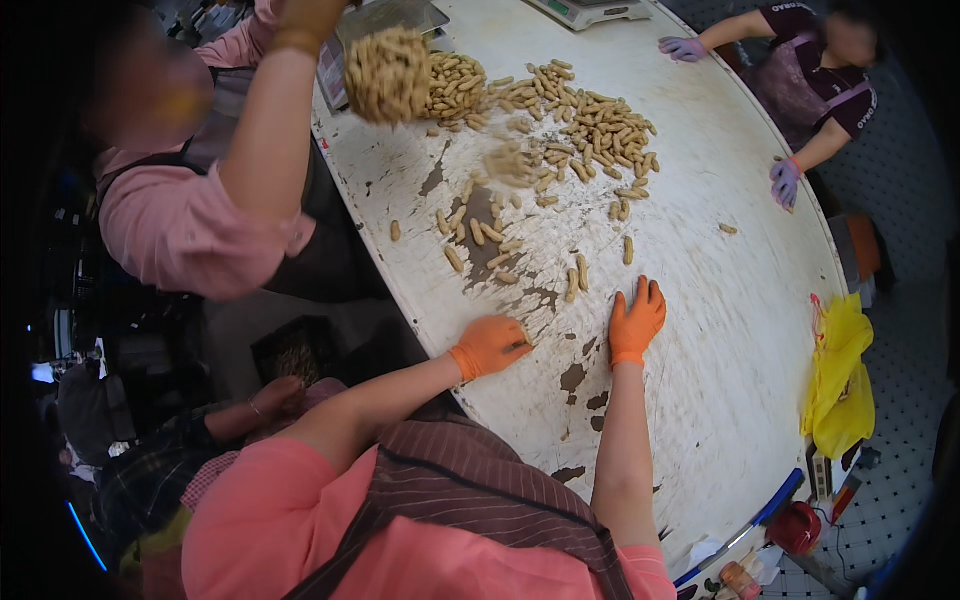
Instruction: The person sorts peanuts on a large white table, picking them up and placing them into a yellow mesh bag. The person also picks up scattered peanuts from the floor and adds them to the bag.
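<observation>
Both my hands wear orange gloves over the worn white table. My left hand is curled near the table's near-left edge; a small pale bit shows by its fingertips, but what it is cannot be told. My right hand rests on the tabletop, fingers spread and pointing away, holding nothing. Just beyond my hands lie a few loose unshelled peanuts. Farther off, a large pile of peanuts spreads across the table. At the upper left a blurred mass of peanuts is in motion near a co-worker's raised arm.
A co-worker in pink stands at the left; another with purple gloves touches the far-right edge. Scales stand at the far side. A yellow bag hangs on the right edge, above a blue-handled tool and a red object.
</observation>
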Available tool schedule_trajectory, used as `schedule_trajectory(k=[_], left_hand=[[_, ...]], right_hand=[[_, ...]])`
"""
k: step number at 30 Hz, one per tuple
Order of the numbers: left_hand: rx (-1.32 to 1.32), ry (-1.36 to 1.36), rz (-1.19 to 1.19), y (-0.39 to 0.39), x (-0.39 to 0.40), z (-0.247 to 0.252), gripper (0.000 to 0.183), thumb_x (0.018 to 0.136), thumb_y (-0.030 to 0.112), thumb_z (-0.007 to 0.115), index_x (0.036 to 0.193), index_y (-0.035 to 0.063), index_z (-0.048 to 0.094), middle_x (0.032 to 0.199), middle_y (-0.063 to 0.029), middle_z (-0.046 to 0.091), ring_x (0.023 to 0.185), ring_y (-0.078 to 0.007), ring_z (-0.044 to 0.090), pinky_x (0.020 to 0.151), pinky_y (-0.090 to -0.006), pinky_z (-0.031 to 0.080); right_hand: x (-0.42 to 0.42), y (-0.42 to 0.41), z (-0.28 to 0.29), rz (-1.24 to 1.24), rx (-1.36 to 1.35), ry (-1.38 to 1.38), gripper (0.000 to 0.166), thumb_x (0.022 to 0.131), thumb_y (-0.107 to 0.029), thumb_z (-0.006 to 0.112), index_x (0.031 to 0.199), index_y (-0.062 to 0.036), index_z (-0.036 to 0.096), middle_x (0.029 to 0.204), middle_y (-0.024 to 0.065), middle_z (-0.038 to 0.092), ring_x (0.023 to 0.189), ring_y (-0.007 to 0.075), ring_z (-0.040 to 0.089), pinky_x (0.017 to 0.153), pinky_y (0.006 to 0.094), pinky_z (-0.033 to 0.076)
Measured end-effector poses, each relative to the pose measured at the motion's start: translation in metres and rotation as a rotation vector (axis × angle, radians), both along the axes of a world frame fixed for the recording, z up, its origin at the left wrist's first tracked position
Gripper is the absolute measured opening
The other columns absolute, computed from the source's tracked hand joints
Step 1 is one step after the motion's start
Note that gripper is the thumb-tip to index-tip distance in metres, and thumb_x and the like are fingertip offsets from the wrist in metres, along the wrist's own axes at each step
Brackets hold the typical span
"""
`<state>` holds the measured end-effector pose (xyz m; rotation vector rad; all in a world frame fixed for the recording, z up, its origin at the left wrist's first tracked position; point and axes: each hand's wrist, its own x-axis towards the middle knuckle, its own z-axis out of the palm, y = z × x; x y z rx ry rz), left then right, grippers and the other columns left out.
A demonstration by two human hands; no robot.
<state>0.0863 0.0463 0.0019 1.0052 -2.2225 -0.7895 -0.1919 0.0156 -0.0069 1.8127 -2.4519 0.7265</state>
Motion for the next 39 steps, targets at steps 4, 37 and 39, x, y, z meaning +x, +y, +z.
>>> schedule_trajectory(k=[4, 37, 39], left_hand=[[-0.184, 0.069, 0.096, -0.018, 0.019, 0.014, 0.012, 0.076, 0.018, 0.074, 0.08, 0.0096, 0.066, 0.083, -0.0077, 0.061, 0.076, -0.0289, 0.059, 0.065, -0.0375, 0.046], [-0.076, -0.61, 0.366, -0.201, -0.043, 0.006, 0.081, 0.087, 0.055, 0.055, 0.148, 0.0097, 0.027, 0.152, -0.0202, 0.021, 0.141, -0.0419, 0.015, 0.109, -0.0634, 0.01], [-0.016, -0.555, 0.383, -0.168, -0.046, -0.005, 0.081, 0.087, 0.055, 0.055, 0.148, 0.0094, 0.027, 0.152, -0.0203, 0.023, 0.141, -0.0426, 0.015, 0.11, -0.0641, 0.009]], right_hand=[[0.006, 0.001, -0.008, 0.014, -0.014, 0.055, 0.052, 0.083, -0.024, 0.064, 0.13, -0.0059, 0.051, 0.136, 0.0171, 0.046, 0.125, 0.0355, 0.039, 0.106, 0.0466, 0.029], [0.008, -0.001, 0.011, -0.028, 0.076, -0.03, 0.054, 0.082, -0.021, 0.063, 0.133, -0.0069, 0.048, 0.136, 0.0163, 0.045, 0.126, 0.0352, 0.037, 0.107, 0.0481, 0.026], [0.006, -0.003, 0.011, -0.024, 0.061, -0.022, 0.054, 0.083, -0.021, 0.063, 0.133, -0.007, 0.048, 0.135, 0.0163, 0.045, 0.126, 0.0352, 0.037, 0.107, 0.0479, 0.027]])
